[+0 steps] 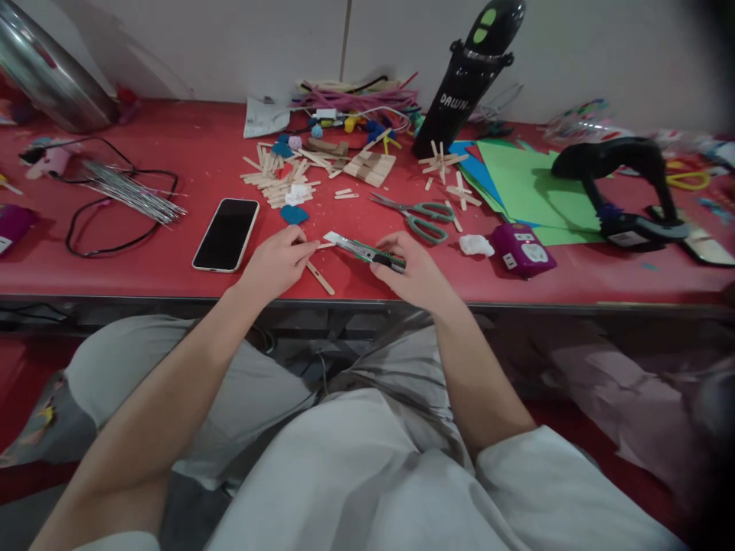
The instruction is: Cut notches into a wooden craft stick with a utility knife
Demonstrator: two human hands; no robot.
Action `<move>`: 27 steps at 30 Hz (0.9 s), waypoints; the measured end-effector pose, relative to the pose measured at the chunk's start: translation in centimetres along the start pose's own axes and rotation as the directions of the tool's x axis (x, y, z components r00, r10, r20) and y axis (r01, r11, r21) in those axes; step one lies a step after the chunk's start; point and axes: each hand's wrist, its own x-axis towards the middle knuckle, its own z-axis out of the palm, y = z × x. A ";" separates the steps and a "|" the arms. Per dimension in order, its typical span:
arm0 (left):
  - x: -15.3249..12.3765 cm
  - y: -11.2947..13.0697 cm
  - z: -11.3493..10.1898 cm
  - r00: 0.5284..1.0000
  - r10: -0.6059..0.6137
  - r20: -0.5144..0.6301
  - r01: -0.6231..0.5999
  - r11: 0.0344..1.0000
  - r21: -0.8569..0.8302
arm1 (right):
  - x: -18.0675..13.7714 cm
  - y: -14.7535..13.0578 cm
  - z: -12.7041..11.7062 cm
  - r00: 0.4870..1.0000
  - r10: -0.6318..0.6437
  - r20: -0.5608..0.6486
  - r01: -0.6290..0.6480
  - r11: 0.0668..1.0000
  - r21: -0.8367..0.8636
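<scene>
Phone (227, 235), black bottle (453, 99), green paper (524, 184), purple box (515, 260)

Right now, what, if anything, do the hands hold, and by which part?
The right hand holds the utility knife by its black handle end; the left hand pinches a wooden stick by one end.

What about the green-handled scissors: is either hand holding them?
No, the scissors lie on the table, while the left hand pinches a stick and the right hand holds a cutter.
</scene>
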 end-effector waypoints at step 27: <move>-0.1 0.4 -0.2 1.000 -0.001 0.010 0.002 0.999 -0.052 | -4.1 -2.2 1.8 0.976 -0.197 -0.092 0.186 0.976 -0.113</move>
